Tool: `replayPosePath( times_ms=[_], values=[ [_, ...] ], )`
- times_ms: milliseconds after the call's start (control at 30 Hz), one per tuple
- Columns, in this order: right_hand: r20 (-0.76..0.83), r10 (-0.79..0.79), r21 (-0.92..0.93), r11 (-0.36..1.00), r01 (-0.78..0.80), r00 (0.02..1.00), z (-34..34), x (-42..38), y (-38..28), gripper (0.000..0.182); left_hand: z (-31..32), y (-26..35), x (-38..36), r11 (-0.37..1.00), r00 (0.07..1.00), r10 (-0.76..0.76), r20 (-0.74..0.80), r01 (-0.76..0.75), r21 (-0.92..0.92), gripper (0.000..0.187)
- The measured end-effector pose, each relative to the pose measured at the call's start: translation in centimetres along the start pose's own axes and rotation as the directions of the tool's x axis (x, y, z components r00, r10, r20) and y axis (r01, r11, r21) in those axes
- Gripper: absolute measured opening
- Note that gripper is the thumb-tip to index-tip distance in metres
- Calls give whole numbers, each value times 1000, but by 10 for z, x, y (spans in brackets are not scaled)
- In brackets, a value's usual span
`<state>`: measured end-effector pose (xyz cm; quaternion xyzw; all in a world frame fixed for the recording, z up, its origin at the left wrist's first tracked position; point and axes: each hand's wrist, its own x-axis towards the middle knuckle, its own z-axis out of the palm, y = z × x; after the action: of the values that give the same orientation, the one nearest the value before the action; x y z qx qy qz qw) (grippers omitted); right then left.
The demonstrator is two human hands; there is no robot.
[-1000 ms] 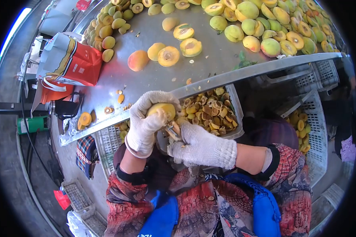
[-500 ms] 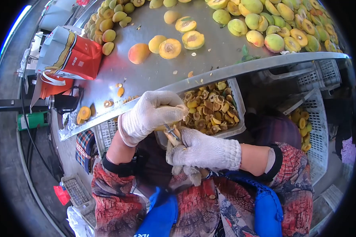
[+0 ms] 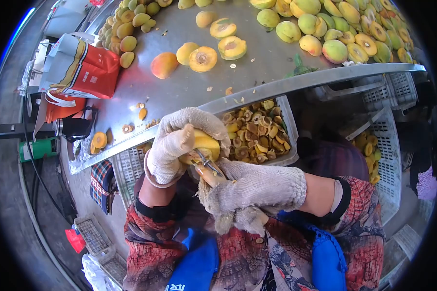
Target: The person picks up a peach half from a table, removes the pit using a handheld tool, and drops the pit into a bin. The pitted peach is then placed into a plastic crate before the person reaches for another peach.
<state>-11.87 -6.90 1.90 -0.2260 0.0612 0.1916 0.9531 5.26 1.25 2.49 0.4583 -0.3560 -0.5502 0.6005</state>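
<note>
My left hand (image 3: 167, 145), in a whitish knitted glove, curls around a yellow peach (image 3: 206, 143) above the crate edge. The glove's fingers hide part of the fruit. In my gloved right hand (image 3: 262, 189) is a small pitting knife (image 3: 209, 168) with a tan handle and a thin metal blade. Its metal end touches the underside of the peach. Under and behind my hands, a pale crate (image 3: 292, 131) holds many cut pieces and pits (image 3: 257, 133).
A metal table (image 3: 179, 89) with a raised rim (image 3: 257, 93) spans the far side. Whole and halved peaches (image 3: 354, 34) are heaped at right, more fruit (image 3: 126, 29) at left. A red bag (image 3: 99, 72) stands on the left. Another crate (image 3: 391, 160) sits at right.
My left hand has turned, so the yellow peach now shows between its fingers. My right hand has shifted slightly down and right, with the pitting knife still in it.
</note>
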Motion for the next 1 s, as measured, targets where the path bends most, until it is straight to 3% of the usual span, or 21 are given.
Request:
replayPosePath(
  times_ms=[67, 133, 167, 200, 300, 467, 567, 667, 800, 900, 1000],
  values=[
    [-80, 19, -240, 970, -38, 997, 0, 1, -6, 22, 2, -2, -2, 994, 996, 21, -83, -12, 110, 59],
    [-194, -150, -522, 852, 28, 970, -5, 12, 4, 26, 3, 0, -4, 988, 989, 7, -148, 15, 153, 64],
    [-228, -244, -647, 761, 41, 943, -6, 16, 8, 28, 2, 1, -4, 983, 988, 7, -154, 21, 182, 64],
    [-232, -375, -853, 522, -2, 897, -5, 17, 6, 32, -1, 0, -4, 977, 987, 6, -161, 28, 209, 64],
    [-231, -560, -968, 216, -129, 796, -10, 24, 14, 32, -5, -4, -3, 971, 981, -2, -193, 49, 236, 60],
    [-19, -678, -973, -157, -169, 735, -41, 34, 22, 25, 8, -9, 1, 986, 916, -25, -401, 89, 141, 52],
    [-193, -681, -856, -235, -461, 706, -24, 30, 7, 19, 1, -11, 1, 985, 895, -89, -438, 143, 94, 51],
    [76, -749, -755, -474, -453, 658, -25, 25, 0, 15, 0, -7, 0, 974, 880, -113, -461, 189, 123, 50],
    [73, -755, -661, -526, -535, 652, -20, 25, -2, 12, -15, 2, -12, 941, 849, -52, -526, 217, 258, 49],
    [-40, -732, -597, -528, -604, 680, -36, 29, 7, 13, -32, 21, -30, 991, 825, -130, -549, 122, -50, 51],
    [-101, -710, -612, -508, -606, 697, -36, 33, 7, 15, -38, 20, -40, 993, 832, -100, -545, 116, -5, 53]
  ],
)
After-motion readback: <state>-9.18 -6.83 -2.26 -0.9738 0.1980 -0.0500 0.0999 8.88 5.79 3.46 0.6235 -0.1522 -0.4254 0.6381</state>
